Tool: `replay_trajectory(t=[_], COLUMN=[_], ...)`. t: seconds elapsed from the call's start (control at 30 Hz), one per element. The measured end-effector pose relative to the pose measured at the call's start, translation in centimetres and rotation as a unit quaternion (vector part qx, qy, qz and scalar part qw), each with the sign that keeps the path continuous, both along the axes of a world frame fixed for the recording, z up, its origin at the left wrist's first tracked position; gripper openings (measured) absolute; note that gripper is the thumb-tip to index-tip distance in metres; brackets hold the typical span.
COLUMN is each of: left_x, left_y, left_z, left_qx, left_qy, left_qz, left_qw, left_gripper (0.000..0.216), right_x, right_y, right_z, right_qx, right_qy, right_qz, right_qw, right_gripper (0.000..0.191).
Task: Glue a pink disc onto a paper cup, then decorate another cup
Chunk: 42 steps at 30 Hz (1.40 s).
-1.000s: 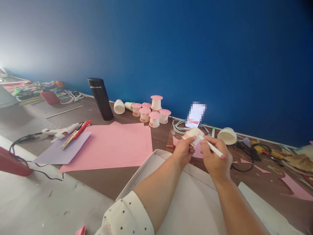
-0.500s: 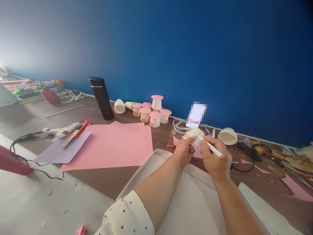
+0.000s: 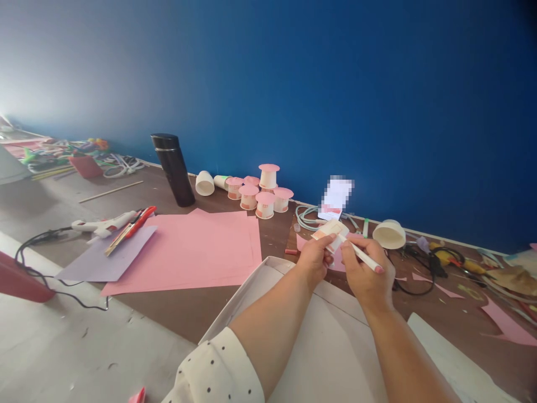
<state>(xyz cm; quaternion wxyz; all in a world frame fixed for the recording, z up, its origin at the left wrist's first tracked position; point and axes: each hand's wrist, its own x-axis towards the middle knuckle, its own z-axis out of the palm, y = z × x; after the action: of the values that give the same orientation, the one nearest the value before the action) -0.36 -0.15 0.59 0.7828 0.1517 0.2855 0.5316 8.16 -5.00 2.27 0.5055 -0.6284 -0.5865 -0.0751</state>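
Note:
My left hand (image 3: 315, 256) is closed around a small white paper cup (image 3: 328, 230) with an orange print, tipped on its side. A white marker with a pink end (image 3: 366, 256) is gripped in my right hand (image 3: 371, 271), its tip at the cup's surface. Whether the tip touches the cup I cannot tell. Under both hands lies a large white sheet or tray with a raised edge (image 3: 272, 261). Behind them stands a phone with a blurred screen (image 3: 335, 198). Several paper cups with pink discs on top (image 3: 265, 206) are grouped to the left, one stacked above the others.
Pink paper sheets (image 3: 197, 246) and a lilac sheet (image 3: 109, 260) cover the table's left, under a red cutter (image 3: 136, 226) beside a white glue gun (image 3: 104, 225). A black flask (image 3: 174, 170) stands behind. An overturned cup (image 3: 389, 234), cables (image 3: 419, 280) and pink scraps (image 3: 505, 322) lie right.
My right hand and the marker have shifted slightly left. The cup stays in my left hand, and the things on the table have not moved.

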Motion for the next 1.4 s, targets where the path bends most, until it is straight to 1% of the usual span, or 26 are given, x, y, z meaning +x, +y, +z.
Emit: replay_trajectory(t=[0.13,0.43,0.53,0.63,0.7,0.8,0.93,1.1,1.4], left_x=[-0.02,0.1,0.09,0.07,0.08,0.08,0.05,0.17,0.39], left_y=[-0.03,0.11,0.11,0.06,-0.01,-0.13,-0.26,-0.3,-0.21], left_z=[0.03,-0.21,-0.32,-0.34,-0.34,-0.3,-0.28,-0.34,-0.58], left_qx=[0.005,0.005,0.018,0.02,0.024,0.044,0.066,0.097,0.109], left_qy=[-0.003,0.0,-0.007,-0.005,0.003,0.01,0.013,0.036,0.066], left_qz=[0.001,0.003,0.006,-0.009,-0.016,-0.014,-0.012,-0.016,-0.01], left_qw=[1.0,1.0,1.0,1.0,1.0,0.999,0.998,0.995,0.992], left_gripper=[0.03,0.032,0.033,0.034,0.034,0.038,0.042,0.042,0.045], right_x=[0.07,0.03,0.13,0.43,0.64,0.8,0.68,0.47,0.29], right_y=[-0.04,-0.04,-0.19,-0.37,-0.42,-0.37,-0.23,-0.11,-0.14], right_z=[-0.09,-0.08,0.03,0.05,0.01,-0.06,-0.04,0.06,0.13], right_qx=[0.014,0.013,0.038,0.074,0.081,0.084,0.077,0.067,0.061], right_qy=[-0.011,-0.019,-0.004,0.028,0.044,0.041,0.008,-0.007,-0.013], right_qz=[0.001,-0.001,-0.007,-0.031,-0.038,-0.035,-0.032,-0.007,-0.012], right_qw=[1.0,1.0,0.999,0.996,0.995,0.995,0.996,0.998,0.998], right_gripper=[0.017,0.016,0.02,0.028,0.03,0.029,0.028,0.026,0.02])
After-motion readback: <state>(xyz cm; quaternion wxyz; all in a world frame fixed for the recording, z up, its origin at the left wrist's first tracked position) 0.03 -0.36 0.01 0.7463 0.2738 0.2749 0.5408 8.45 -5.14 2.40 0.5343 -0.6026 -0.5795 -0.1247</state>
